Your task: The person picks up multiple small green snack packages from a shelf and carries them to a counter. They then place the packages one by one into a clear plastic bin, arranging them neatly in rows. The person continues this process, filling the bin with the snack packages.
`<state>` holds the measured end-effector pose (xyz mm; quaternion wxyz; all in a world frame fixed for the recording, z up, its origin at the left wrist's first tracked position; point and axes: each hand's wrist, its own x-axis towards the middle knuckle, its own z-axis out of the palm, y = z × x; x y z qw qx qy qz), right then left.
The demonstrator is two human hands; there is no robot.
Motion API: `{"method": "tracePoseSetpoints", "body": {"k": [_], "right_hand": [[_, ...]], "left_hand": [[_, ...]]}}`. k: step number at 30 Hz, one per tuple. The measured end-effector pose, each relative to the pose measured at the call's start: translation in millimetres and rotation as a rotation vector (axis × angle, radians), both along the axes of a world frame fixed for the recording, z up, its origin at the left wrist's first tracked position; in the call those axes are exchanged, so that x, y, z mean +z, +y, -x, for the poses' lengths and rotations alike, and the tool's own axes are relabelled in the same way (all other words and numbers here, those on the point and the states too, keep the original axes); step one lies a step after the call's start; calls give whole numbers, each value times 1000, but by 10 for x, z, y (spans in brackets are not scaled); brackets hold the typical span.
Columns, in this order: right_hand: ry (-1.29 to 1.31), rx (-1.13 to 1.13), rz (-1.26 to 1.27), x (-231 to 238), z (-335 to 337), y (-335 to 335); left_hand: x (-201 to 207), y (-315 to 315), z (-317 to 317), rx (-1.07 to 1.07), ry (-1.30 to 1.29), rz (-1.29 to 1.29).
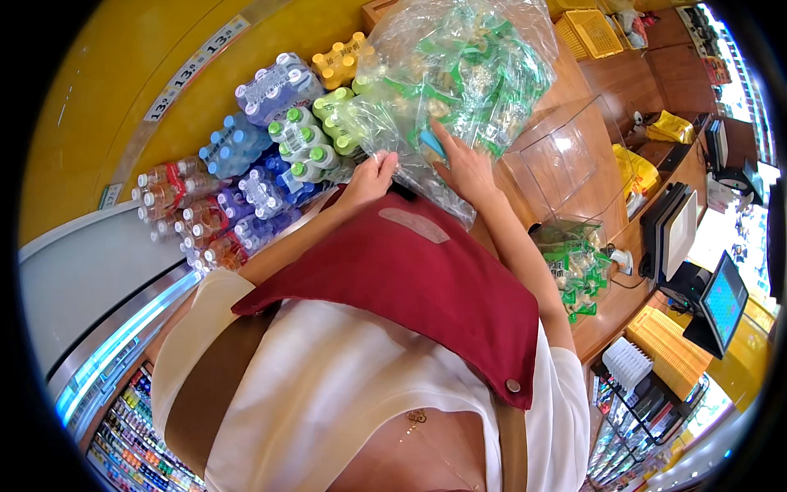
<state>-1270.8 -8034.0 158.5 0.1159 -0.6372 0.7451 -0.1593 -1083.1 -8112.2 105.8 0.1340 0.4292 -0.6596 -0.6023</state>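
A large clear plastic bag [492, 74], full of small packets with green and clear wrapping, lies on the wooden counter in front of me. My left hand [370, 179] is closed, pinching the bag's loose film at its near left side. Against the bag's near side, my right hand [469, 170] holds a small light blue flat tool [432, 144] between its fingers. The tool's kind is hard to make out, and its tip touches or lies just over the plastic. Folds of film hang down between both hands.
Shrink-wrapped packs of bottles [297, 135] stand to the left. On the right are a clear acrylic box [557, 156], an open container of similar green packets [578, 266], a screen [725, 299] and yellow baskets [590, 34]. The wooden counter [566, 90] runs beneath.
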Motion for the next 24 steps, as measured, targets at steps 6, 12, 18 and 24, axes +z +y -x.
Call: {"method": "tracePoseSetpoints", "body": {"k": [6, 12, 18, 24], "right_hand": [[18, 45, 107, -118, 29, -331], [182, 164, 171, -31, 111, -440], [138, -287, 45, -20, 518, -827], [153, -578, 35, 464, 1341, -1014]], "left_hand": [[123, -81, 197, -179, -89, 123], [77, -148, 386, -248, -158, 123], [364, -264, 261, -506, -83, 160], [504, -292, 199, -535, 44, 174]]}}
